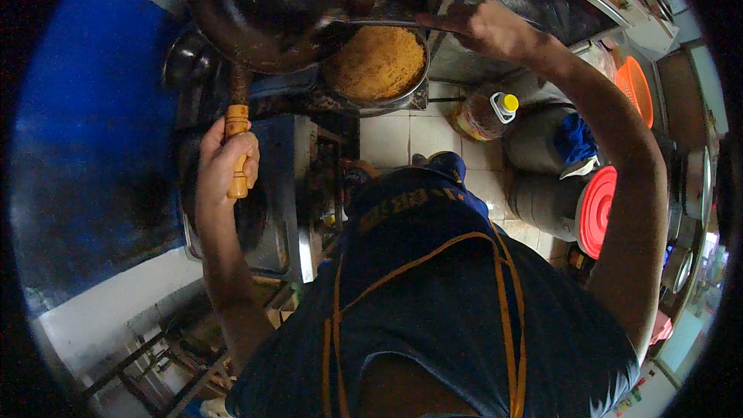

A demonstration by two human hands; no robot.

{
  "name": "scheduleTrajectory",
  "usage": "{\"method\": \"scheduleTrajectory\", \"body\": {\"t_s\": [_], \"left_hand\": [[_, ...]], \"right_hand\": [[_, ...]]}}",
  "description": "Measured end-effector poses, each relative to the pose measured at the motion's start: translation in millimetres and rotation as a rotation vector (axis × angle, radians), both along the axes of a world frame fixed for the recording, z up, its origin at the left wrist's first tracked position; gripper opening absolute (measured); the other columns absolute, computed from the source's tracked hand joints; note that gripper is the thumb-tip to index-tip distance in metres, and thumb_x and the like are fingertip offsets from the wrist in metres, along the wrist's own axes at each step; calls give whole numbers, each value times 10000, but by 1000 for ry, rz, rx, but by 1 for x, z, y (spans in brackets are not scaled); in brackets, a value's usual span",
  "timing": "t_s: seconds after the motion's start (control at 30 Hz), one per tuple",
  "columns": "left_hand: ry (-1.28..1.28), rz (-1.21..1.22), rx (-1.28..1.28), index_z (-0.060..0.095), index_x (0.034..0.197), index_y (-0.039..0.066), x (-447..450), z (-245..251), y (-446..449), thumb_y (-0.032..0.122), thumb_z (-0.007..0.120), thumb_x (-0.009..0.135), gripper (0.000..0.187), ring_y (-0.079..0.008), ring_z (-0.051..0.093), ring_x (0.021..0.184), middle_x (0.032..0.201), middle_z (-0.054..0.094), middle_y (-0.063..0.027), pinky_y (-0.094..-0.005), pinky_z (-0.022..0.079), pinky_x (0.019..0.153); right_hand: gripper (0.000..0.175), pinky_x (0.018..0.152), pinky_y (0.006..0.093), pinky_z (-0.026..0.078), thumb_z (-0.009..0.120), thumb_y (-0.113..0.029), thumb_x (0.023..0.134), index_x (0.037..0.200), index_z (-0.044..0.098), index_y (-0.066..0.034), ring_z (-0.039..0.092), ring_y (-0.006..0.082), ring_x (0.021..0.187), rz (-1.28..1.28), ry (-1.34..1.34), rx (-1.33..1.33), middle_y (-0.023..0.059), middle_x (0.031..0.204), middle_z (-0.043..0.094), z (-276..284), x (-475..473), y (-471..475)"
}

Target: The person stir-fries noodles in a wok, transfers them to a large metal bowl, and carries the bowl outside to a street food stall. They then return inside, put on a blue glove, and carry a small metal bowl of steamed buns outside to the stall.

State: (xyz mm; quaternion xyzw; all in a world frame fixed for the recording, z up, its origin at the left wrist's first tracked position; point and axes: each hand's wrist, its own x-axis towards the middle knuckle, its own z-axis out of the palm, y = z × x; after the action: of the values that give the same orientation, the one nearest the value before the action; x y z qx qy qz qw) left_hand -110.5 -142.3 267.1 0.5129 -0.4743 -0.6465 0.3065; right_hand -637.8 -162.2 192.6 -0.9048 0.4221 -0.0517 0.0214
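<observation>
My left hand point(229, 157) grips the turned wooden handle point(237, 119) of a large dark wok point(278, 49), at the top left. My right hand point(499, 32) is closed around the handle of a long metal utensil point(377, 22). Its far end reaches into the wok; the shape of its head is hard to make out. Just right of the wok and partly behind it, a round pan point(428, 64) holds a golden-brown, crumbly-looking food point(377, 64). The wok's contents are too dark to tell.
A yellow-capped oil jug point(484, 116) stands on the tiled floor point(386, 142). To the right are a barrel with a red lid point(598, 212), a blue cloth point(576, 138) and an orange basket point(634, 93). A blue wall point(98, 128) borders the stove on the left.
</observation>
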Motion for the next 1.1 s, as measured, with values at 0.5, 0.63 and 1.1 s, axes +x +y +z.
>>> {"method": "scheduleTrajectory", "body": {"t_s": [0.5, 0.63, 1.1], "left_hand": [[669, 209, 105, 595, 1075, 39, 105, -74, 65, 163, 652, 895, 225, -75, 468, 424, 667, 558, -29, -191, 376, 387], [970, 104, 160, 576, 1065, 28, 135, -100, 97, 160, 550, 977, 160, -88, 426, 429, 679, 529, -33, -203, 368, 377], [1527, 753, 147, 456, 823, 108, 191, -187, 199, 93, 435, 1005, 183, -137, 415, 477, 684, 436, -56, -301, 435, 494]], "right_hand": [[522, 949, 364, 477, 573, -56, 855, 1374, 528, -28, 626, 335, 1141, -346, -286, 347, 224, 1276, 617, -106, -78, 21], [524, 946, 358, 481, 619, -42, 850, 1366, 531, -17, 632, 331, 1128, -361, -582, 348, 220, 1253, 631, -117, -25, 77], [521, 953, 371, 500, 652, -102, 877, 1377, 521, -39, 617, 338, 1169, -426, -559, 218, 225, 1293, 598, -113, -7, 91]]}}
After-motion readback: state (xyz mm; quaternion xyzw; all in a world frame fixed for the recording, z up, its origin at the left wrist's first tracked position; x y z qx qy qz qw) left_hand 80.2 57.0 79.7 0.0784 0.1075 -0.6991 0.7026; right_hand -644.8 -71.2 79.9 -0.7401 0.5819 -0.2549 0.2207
